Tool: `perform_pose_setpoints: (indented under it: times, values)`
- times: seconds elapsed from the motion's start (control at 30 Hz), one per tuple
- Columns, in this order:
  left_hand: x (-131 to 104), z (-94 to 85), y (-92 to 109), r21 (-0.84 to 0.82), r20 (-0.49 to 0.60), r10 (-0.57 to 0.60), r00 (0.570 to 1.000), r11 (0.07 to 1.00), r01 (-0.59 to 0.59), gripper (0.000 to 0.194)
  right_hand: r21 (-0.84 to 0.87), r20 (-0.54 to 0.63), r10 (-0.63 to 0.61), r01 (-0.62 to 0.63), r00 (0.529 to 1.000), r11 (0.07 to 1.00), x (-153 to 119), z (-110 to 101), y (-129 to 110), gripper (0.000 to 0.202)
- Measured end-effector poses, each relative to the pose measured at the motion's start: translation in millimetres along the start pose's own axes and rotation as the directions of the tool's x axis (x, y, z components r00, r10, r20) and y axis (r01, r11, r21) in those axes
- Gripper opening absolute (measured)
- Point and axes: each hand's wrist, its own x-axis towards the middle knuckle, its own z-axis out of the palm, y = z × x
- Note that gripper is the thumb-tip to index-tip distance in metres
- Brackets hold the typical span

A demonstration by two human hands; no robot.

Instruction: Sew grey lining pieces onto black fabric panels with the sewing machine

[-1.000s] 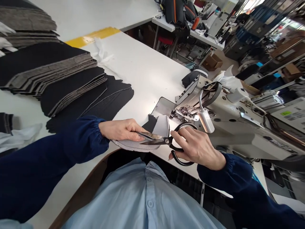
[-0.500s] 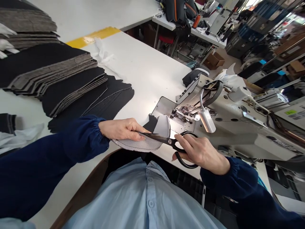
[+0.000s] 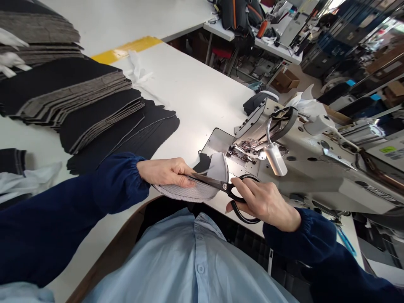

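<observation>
My left hand (image 3: pixel 168 171) pinches a curved grey fabric piece (image 3: pixel 189 192) between thumb and fingers, close to the table's front edge. Black-handled scissors (image 3: pixel 224 186) are gripped in my right hand (image 3: pixel 263 202), with fingers through the loops. The blades point left and lie along the fabric's upper side, their tips near my left thumb. A pale flap and a dark part of the piece extend toward the sewing machine (image 3: pixel 315 172), just beyond the scissors.
Stacks of black and grey fabric pieces (image 3: pixel 94 92) cover the left of the white table (image 3: pixel 195 90). White scraps (image 3: pixel 139 73) lie beside a yellow strip (image 3: pixel 126 49). A lamp (image 3: pixel 275 160) hangs at the machine's needle area. Behind are a cardboard box (image 3: pixel 285 81) and another table.
The scissors and the fabric have shifted slightly against each other, and a pale strip now shows above the blades. The whole view has moved a little.
</observation>
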Motion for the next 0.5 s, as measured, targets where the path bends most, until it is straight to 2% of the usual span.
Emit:
perform_pose_setpoints:
  times: [0.1,0.17,0.2,0.3,0.37,0.4,0.43,0.47,0.5]
  values:
    - [-9,-5.4,-5,0.150,-0.023,0.079,0.997,0.986,-0.075,0.044,0.064,-0.035,0.145,-0.143,0.989,0.988,-20,11,-3,0.037]
    - [-21,-6.9,-11,0.354,-0.051,0.116,0.992,0.931,-0.090,0.034,0.062,-0.005,0.316,-0.315,0.949,0.947,-43,24,-4,0.038]
    - [-28,-5.9,-14,0.478,-0.088,0.133,0.987,0.875,-0.075,0.032,0.033,0.030,0.408,-0.409,0.912,0.912,-56,32,-3,0.040]
    - [-40,6.5,-30,0.784,-0.230,0.235,0.944,0.620,0.037,0.032,-0.098,0.183,0.655,-0.650,0.733,0.754,-99,62,-1,0.045]
    - [-38,19.3,-44,0.883,-0.245,0.304,0.921,0.463,0.082,0.031,-0.136,0.259,0.764,-0.760,0.592,0.635,-121,79,3,0.044]
    - [-34,25.1,-51,0.911,-0.236,0.323,0.916,0.402,0.093,0.035,-0.143,0.274,0.795,-0.795,0.540,0.589,-128,85,5,0.043]
    - [-28,29.6,-57,0.930,-0.233,0.334,0.913,0.352,0.108,0.038,-0.153,0.269,0.817,-0.814,0.511,0.560,-131,88,8,0.042]
    - [-21,32.6,-63,0.943,-0.237,0.344,0.909,0.308,0.129,0.035,-0.164,0.241,0.824,-0.815,0.513,0.555,-131,89,9,0.041]
    - [-14,34.0,-69,0.949,-0.252,0.349,0.903,0.271,0.160,0.028,-0.172,0.193,0.812,-0.796,0.550,0.580,-127,87,10,0.041]
